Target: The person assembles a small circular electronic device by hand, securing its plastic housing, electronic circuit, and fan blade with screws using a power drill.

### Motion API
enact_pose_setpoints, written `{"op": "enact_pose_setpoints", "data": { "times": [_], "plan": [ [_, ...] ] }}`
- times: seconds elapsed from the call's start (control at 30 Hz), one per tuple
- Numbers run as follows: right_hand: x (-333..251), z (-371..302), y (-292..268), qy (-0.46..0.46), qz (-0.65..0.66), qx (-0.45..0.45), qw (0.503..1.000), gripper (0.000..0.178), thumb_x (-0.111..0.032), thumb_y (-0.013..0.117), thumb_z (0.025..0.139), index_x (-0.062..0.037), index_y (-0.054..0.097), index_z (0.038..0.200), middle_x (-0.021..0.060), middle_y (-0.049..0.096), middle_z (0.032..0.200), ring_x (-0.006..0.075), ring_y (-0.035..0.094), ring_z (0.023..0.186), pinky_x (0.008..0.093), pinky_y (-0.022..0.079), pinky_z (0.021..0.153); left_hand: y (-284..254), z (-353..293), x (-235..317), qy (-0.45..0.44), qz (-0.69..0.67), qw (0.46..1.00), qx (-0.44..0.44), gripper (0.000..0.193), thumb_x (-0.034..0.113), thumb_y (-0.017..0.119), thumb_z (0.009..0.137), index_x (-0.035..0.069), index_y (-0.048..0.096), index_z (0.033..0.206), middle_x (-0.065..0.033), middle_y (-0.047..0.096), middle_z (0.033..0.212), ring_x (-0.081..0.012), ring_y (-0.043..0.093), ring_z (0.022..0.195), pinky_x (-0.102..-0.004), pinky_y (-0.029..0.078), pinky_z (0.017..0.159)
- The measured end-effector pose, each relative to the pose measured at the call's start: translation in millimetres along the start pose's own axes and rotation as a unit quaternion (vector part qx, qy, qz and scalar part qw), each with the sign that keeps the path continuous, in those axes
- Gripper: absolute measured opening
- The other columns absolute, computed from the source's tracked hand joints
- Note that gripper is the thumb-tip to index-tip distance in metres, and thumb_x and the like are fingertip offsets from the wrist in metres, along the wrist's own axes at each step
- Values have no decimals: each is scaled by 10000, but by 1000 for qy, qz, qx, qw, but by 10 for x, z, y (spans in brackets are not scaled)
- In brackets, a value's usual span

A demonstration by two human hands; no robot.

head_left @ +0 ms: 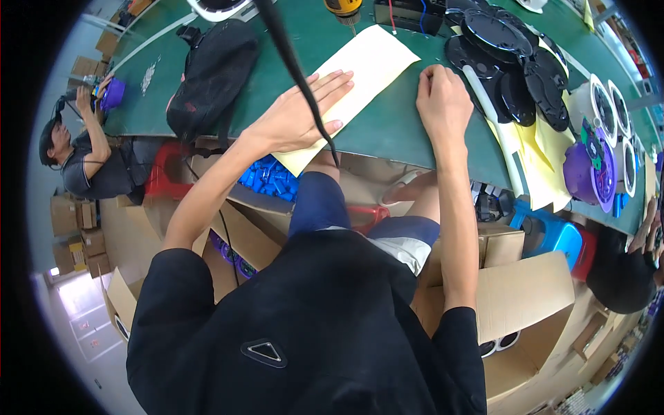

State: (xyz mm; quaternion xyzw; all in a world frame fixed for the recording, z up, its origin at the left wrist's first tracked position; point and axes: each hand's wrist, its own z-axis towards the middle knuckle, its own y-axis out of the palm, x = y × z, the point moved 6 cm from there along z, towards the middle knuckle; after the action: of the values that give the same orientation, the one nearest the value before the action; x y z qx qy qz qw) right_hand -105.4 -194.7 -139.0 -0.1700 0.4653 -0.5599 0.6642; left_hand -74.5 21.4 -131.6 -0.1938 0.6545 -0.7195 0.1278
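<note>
A long pale yellow sheet of paper (pixel 377 61) lies slantwise on the green table (pixel 387 117), its near end jutting past the front edge. My left hand (pixel 304 111) rests flat on it, fingers stretched out, holding nothing. To the right of the paper, my right hand (pixel 445 100) sits on the tabletop in a loose fist. Nothing sticks out of its curled fingers. A black cable (pixel 294 66) hangs in front of my left hand and hides part of it.
A black bag (pixel 214 79) lies to the left and a yellow drill (pixel 344 8) at the far edge. On the right are black plastic covers (pixel 494 34), a white tube (pixel 494 114) and a purple round housing (pixel 588 169). Blue parts (pixel 270 178) fill a box below. Another person (pixel 90 149) works at left.
</note>
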Motion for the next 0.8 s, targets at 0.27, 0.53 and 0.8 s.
{"op": "enact_pose_setpoints", "data": {
  "times": [0.27, 0.53, 0.8],
  "plan": [
    [8, 10, 0, 9, -9, -14, 1000, 144, -155, 552, 910, -40, 604, 840, 114, 640, 844, 319, 625, 842, 452, 524, 689, -108, 43, 82, -19, 11, 997, 70, 633, 433, 536, 942, -8, 467, 1391, -157, 443, 1477, -290, 415, 1372, -442, 306, 1150],
    [78, -16, 23, 25, 21, -22, 999, 157, -160, 542, 906, -43, 606, 824, 129, 636, 838, 332, 622, 843, 476, 511, 715, 128, 307, 263, 0, -37, 998, 46, 757, 488, 464, 962, -93, 342, 1431, -268, 336, 1506, -360, 318, 1420, -440, 240, 1178],
    [42, 9, -8, 29, 24, -28, 999, 159, -162, 543, 906, -35, 630, 866, 132, 652, 880, 335, 622, 853, 468, 505, 735, 92, 172, 237, -35, -42, 998, 15, 650, 361, 459, 974, -21, 313, 1479, -237, 326, 1524, -374, 273, 1434, -438, 200, 1187]
  ]
}}
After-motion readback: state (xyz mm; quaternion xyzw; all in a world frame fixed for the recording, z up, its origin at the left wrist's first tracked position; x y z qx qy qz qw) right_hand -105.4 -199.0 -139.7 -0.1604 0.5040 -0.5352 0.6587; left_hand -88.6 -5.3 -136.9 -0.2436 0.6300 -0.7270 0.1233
